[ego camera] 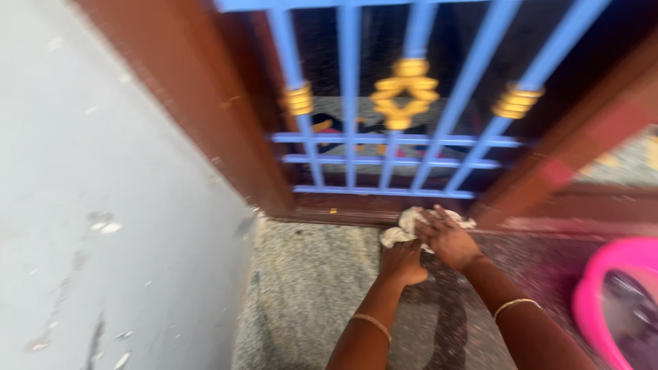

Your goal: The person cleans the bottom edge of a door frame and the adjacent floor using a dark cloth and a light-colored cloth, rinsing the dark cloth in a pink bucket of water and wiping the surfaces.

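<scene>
Our right hand (445,236) lies spread flat on the crumpled off-white rag (411,223), our left hand (403,262) gripping its near edge, at the speckled stone floor (308,288) by the blue gate (384,137) (blurry). We'd say keep both 2 pressing firmly.

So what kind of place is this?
Probably the doorstep of a house. A blue metal grille gate with gold ornaments sits in a brown wooden frame, and both hands press a pale crumpled cloth onto the speckled stone floor beside a pink plastic tub.
</scene>
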